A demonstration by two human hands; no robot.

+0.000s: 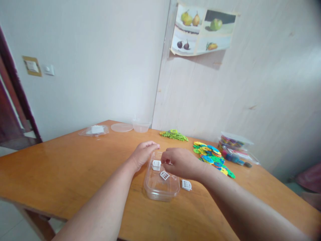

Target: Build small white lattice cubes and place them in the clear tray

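A poster [202,31] (4 fruit scenes [216,25]) hangs on the wall [200,97].

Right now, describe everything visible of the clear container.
Clear, plastic-looking, the rectangular container has rounded corners and an open top. It sits upright on the table, white lattice pieces inside. The left hand is at its far left rim; the right hand is over its right side, contact unclear.

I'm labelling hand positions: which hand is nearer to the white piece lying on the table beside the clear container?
Right. The right hand is just beyond the white piece; the left hand is farther off, at the far left corner of the clear container.
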